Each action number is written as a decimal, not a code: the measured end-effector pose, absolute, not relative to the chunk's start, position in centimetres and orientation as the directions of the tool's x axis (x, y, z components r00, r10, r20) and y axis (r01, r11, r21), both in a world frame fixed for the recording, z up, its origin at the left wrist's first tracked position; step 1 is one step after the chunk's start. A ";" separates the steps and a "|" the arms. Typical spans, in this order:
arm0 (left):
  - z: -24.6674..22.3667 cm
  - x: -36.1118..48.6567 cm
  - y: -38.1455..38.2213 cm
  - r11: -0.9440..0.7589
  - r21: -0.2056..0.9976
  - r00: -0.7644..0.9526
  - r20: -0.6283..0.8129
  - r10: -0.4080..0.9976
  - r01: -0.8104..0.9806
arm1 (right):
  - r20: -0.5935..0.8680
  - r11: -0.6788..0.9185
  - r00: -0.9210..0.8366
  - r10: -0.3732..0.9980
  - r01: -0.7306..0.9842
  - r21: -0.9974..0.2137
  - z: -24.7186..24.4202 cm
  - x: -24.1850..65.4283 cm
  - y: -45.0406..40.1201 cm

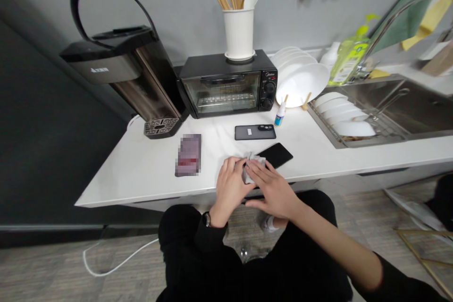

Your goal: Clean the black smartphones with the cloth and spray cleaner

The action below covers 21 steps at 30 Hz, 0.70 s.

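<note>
A black phone [278, 155] lies slanted near the counter's front edge, its left end covered by my hands and a crumpled grey-white cloth [248, 177]. My left hand [230, 184] curls around that covered end, against the cloth's left side; its exact grip is partly hidden. With bent fingers, my right hand [274, 191] presses the cloth down onto the phone. Just behind lies a dark grey phone-shaped piece with a black rim and camera openings [247, 132], a small white label on it. A small white and blue bottle [280, 114] stands to its right.
A blurred-out purple item [189, 155] lies left of my hands. Behind stand a water dispenser [141, 75] and a toaster oven [226, 94] topped by a white utensil holder [239, 33]. White plates [300, 82], green soap [350, 59] and a sink [417, 113] are rightward.
</note>
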<state>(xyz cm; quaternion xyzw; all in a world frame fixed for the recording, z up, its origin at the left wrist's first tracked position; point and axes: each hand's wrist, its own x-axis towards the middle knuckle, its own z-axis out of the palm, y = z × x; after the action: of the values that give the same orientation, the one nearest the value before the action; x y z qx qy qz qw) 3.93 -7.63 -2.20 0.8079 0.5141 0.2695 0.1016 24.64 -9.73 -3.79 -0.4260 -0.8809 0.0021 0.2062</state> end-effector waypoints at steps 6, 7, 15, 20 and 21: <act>-2.3 3.9 -7.4 -0.479 0.473 0.333 0.360 0.871 0.740 | 0.397 0.455 -0.358 0.845 0.872 -0.182 -3.4 25.7 -9.6; -2.3 3.9 -7.4 -0.473 0.474 0.331 0.354 0.875 0.742 | 0.392 0.478 -0.382 0.837 0.859 -0.183 -3.4 25.7 -9.6; -2.4 3.9 -7.5 -0.464 0.471 0.332 0.339 0.880 0.750 | 0.409 0.431 -0.325 0.853 0.880 -0.199 -3.7 25.7 -9.9; -2.4 3.9 -7.4 -0.454 0.459 0.340 0.312 0.887 0.763 | 0.347 0.586 -0.505 0.790 0.790 -0.183 -3.9 26.8 -10.6; -2.4 3.9 -7.4 -0.461 0.455 0.345 0.317 0.883 0.762 | 0.362 0.526 -0.440 0.822 0.830 -0.184 -3.9 26.9 -10.7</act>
<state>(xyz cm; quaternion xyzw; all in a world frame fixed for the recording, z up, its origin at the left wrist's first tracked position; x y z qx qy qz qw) 3.92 -7.35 -2.41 0.8121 0.5064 0.2663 0.1143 26.92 -10.69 -3.91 -0.4867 -0.8486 -0.0104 0.2071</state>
